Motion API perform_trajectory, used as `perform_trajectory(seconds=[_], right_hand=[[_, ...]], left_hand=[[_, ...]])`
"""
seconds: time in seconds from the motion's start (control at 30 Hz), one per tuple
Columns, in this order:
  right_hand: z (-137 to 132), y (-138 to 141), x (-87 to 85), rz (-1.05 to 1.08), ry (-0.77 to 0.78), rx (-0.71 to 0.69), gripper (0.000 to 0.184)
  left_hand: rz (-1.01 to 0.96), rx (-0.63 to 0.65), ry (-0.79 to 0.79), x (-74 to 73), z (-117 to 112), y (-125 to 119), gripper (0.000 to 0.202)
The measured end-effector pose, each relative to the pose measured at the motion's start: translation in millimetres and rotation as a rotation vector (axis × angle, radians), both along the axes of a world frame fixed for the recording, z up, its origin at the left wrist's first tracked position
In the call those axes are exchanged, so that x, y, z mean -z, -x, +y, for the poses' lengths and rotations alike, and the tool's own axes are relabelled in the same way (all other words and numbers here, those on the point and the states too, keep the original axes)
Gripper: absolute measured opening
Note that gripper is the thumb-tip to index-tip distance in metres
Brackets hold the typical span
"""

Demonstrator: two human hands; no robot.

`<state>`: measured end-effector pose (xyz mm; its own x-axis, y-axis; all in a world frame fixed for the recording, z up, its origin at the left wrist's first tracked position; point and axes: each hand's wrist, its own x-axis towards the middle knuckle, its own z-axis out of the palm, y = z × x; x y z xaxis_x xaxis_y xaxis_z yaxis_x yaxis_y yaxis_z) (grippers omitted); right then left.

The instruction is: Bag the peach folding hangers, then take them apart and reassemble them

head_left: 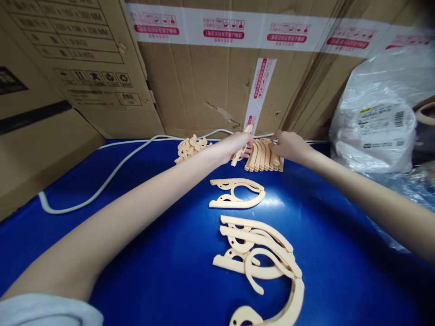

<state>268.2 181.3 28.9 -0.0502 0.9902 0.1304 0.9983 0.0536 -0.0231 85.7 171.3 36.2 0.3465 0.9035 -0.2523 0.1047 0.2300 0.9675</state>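
Both hands are working the upright row of cream plastic pieces at 12 o'clock, left hand pinching one loose piece, right hand curled onto the row's end; they're looking light, stiff, easiest grabbed by the edges

A glossy blue tabletop carries everything, running back to a wall of cardboard boxes. On it lie cream-coloured flat curved pieces: a tight upright row at the far edge, a small loose heap just to its left, a single pair lying flat in the middle, and a larger overlapping pile nearer the front. A white cable curves across the left side of the tabletop from the back edge, and crumpled clear plastic wrap rests along the right edge.
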Motion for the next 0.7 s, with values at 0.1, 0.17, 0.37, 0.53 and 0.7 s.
perform_trajectory(seconds=[0.1, 0.17, 0.37, 0.53, 0.7], right_hand=[[0, -2, 2.2, 0.003, -0.001, 0.004, 0.037], [1, -4, 3.5, 0.016, 0.0, 0.009, 0.037], [2, -10, 6.0, 0.072, 0.005, 0.007, 0.037], [3, -12, 6.2, 0.13, 0.008, -0.014, 0.037], [5, -15, 6.8, 0.178, 0.0, -0.02, 0.037]], left_hand=[[-0.009, 0.01, 0.01, 5.6, 5, -4, 0.01], [-0.015, 0.018, 0.011, 8.3, 7, -5, 0.01], [-0.005, 0.024, 0.001, 11.5, 11, -7, 0.009], [0.018, 0.024, -0.018, 11.8, 11, -6, 0.008], [0.044, 0.029, -0.065, 12.2, 10, -4, 0.011]])
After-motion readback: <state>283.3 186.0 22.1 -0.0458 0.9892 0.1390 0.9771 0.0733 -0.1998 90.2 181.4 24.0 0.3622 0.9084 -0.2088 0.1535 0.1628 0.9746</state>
